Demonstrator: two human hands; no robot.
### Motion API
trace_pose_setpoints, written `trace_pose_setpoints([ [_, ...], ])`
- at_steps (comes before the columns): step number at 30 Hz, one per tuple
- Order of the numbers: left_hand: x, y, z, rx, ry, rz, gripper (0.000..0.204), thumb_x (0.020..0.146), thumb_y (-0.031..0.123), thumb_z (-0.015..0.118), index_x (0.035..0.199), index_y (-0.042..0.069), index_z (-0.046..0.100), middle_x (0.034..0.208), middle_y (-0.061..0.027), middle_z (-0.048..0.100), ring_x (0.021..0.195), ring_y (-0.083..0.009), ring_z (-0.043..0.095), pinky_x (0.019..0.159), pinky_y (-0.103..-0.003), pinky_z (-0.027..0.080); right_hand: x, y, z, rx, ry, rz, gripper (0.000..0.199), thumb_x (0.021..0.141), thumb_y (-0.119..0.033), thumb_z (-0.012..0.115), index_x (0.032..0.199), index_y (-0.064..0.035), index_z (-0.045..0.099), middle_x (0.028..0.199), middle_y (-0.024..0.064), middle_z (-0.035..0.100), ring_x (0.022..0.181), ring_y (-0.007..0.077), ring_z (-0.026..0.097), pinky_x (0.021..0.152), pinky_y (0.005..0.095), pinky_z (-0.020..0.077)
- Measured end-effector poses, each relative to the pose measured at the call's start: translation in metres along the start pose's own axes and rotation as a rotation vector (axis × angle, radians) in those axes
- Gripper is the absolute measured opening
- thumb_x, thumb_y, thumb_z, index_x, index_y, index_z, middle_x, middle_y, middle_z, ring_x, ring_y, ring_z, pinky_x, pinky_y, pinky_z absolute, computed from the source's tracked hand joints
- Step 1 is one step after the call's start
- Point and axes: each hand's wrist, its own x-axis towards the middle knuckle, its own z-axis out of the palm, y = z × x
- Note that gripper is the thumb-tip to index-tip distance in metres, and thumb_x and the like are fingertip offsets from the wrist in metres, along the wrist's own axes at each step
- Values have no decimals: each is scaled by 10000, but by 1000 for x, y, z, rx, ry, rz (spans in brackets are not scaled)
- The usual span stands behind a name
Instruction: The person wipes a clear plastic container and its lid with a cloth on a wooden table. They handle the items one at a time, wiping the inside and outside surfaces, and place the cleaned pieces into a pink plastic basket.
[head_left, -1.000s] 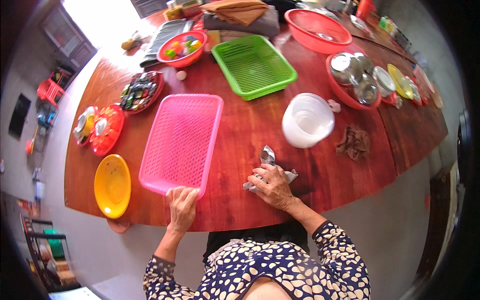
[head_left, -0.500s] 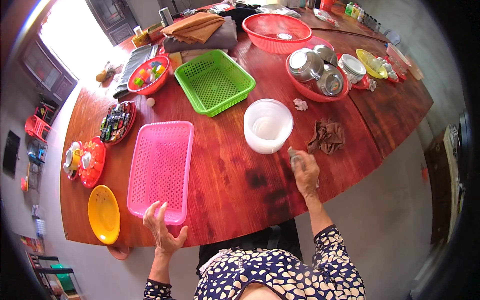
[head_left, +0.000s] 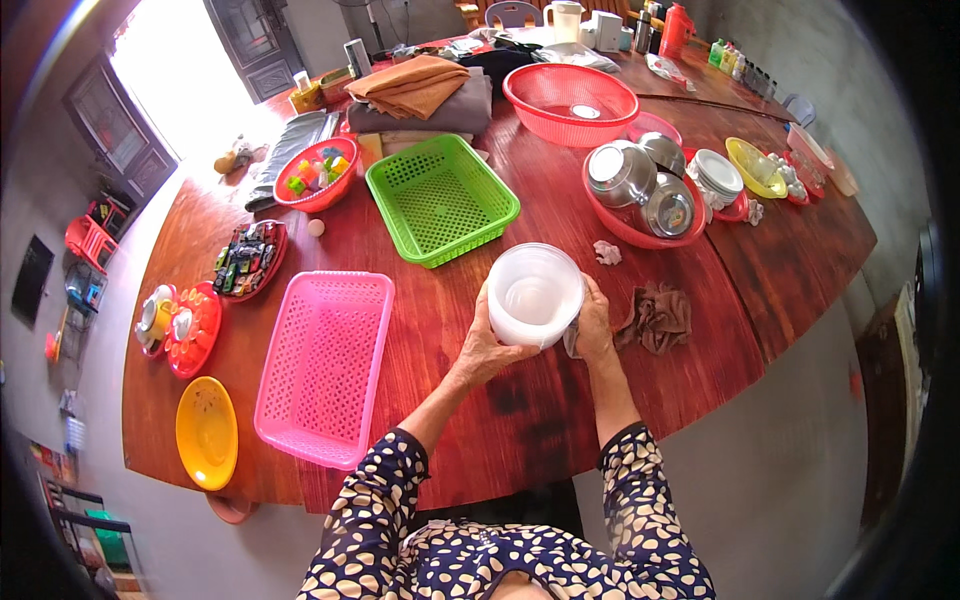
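Both hands are gripping the white translucent tub [head_left: 537,290], which is sitting between them: the left hand [head_left: 488,348] is cupping its left side, the right hand [head_left: 597,328] its right. A brown cloth [head_left: 660,322] is lying just right of the right hand. Farther left, a pink basket [head_left: 325,365] is resting on the counter [head_left: 455,440]; beyond the tub, a green basket [head_left: 440,205] is standing.
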Motion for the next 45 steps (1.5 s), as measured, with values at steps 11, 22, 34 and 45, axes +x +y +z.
trace_pose_setpoints([
  [11,-88,21,-30,131,130,-56,1122,646,104,852,1469,41,92,1417,-134,338,1309,-235,395,1079,-386,375,-45,23,29,-422,-65,-137,220,999,-173,481,1092,-13,600,886,8,638,774,72,586,668,218,490],
  [22,-86,22,-17,269,305,233,1195,601,199,896,1468,43,88,1397,-162,361,1291,-276,413,1066,-424,374,-33,-95,98,-1435,-350,-153,307,799,-372,695,1010,-151,669,931,82,586,840,256,625,734,422,506],
  [34,-56,6,-21,291,369,271,1177,596,204,900,1455,48,111,1383,-174,380,1267,-283,438,1049,-418,392,-22,-91,93,-984,-203,-346,108,797,-69,668,888,-12,677,772,75,605,695,159,579,643,312,467],
  [45,-33,-9,-28,227,416,249,1306,558,225,914,1483,55,9,1429,-208,279,1314,-315,363,1084,-444,346,-18,-121,77,-712,-3,-253,76,856,-69,638,874,-3,671,724,11,603,684,92,546,609,267,454],
])
